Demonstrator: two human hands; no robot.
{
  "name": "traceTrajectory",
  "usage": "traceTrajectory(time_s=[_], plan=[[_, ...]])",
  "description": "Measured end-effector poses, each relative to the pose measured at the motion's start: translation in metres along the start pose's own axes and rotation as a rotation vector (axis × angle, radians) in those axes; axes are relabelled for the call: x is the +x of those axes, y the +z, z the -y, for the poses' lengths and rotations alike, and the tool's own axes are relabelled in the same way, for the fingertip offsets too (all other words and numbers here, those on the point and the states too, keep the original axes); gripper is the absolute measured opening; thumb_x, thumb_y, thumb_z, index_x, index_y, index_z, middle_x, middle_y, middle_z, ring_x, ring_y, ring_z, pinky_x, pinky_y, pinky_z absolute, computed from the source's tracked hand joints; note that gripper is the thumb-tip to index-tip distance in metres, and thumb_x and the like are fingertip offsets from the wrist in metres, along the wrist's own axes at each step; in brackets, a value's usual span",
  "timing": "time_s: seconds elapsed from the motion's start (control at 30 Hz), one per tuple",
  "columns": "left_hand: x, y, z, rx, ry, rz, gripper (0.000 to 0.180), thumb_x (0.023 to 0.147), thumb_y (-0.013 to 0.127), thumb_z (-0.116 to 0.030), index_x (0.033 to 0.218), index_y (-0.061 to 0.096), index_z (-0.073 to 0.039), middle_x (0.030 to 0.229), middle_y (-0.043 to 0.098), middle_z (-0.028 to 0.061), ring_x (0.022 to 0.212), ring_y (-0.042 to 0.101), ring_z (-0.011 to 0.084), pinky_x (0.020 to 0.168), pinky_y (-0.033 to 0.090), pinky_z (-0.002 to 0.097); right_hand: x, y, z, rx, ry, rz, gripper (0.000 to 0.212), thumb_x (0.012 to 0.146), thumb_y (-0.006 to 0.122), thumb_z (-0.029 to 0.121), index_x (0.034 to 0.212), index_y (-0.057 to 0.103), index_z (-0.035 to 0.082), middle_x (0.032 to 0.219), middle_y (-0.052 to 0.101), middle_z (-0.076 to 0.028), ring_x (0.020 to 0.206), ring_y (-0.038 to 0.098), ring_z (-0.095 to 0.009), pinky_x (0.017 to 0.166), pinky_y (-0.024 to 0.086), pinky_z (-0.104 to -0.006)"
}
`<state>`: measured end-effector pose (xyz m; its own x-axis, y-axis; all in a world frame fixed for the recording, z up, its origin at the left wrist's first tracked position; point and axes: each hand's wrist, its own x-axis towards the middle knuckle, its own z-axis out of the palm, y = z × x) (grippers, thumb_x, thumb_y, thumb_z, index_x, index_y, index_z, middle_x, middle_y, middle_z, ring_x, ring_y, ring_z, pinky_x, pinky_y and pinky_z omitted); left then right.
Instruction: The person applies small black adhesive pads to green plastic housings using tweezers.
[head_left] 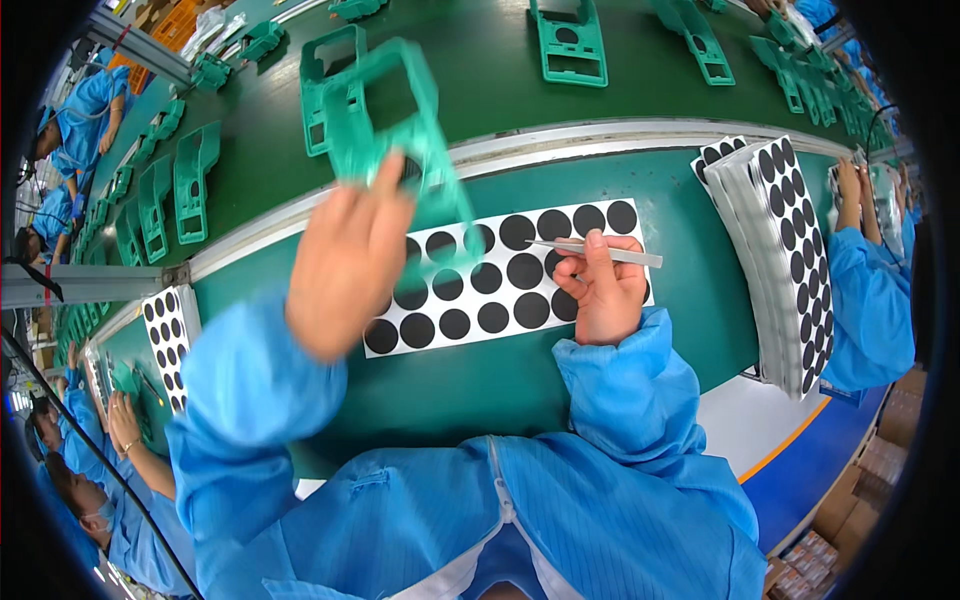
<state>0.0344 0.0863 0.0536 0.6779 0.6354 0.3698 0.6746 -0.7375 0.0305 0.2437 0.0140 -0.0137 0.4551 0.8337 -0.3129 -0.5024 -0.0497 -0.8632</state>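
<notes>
My left hand (345, 250) grips a green plastic housing (437, 150), a hollow frame with a window opening. Hand and housing are smeared by motion above the far edge of my work surface, and the housing overlaps another one behind it. In my right hand (608, 300) is a pair of metal tweezers (632, 256), pinched between thumb and fingers with the tip pointing left. Beneath both hands lies a white sheet (502, 256) with rows of round black stickers. The tweezers' tip is over the sheet; I cannot tell whether it touches a sticker.
Beyond a metal rail (520, 140) runs a green belt carrying several green housings (570, 45). A thick stack of sticker sheets (765, 260) stands at right, and more sheets (168, 335) lie at left. Co-workers in blue (870, 300) sit on both sides.
</notes>
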Motion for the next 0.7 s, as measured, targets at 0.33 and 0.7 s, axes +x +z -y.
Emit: traceTrajectory(time_s=[0.33, 0.7], plan=[[0.128, 0.138, 0.112, 0.149, -0.102, 0.028, 0.026, 0.074, 0.051, -0.004, 0.099, 0.047, -0.009, 0.103, 0.054, 0.0091, 0.086, 0.050, 0.0310, 0.073, 0.040, 0.0405, -0.003, 0.008, 0.002, -0.059, 0.021, 0.064, 0.018, 0.081, 0.059, 0.015, 0.086, 0.045, 0.005, 0.077, 0.059, -0.011, 0.060, 0.057, -0.012, 0.057, 0.050, -0.0232], [0.007, 0.018, 0.050, -0.231, 0.136, 0.249, 0.030, 0.073, 0.058, -0.010, 0.103, 0.055, -0.010, 0.118, 0.047, 0.0106, 0.104, 0.046, 0.0295, 0.084, 0.036, 0.0380, 0.000, 0.004, 0.004, -0.226, -0.042, 0.059, 0.020, 0.080, 0.060, 0.014, 0.088, 0.047, 0.001, 0.077, 0.060, -0.010, 0.063, 0.057, -0.012, 0.060, 0.051, -0.0236]])
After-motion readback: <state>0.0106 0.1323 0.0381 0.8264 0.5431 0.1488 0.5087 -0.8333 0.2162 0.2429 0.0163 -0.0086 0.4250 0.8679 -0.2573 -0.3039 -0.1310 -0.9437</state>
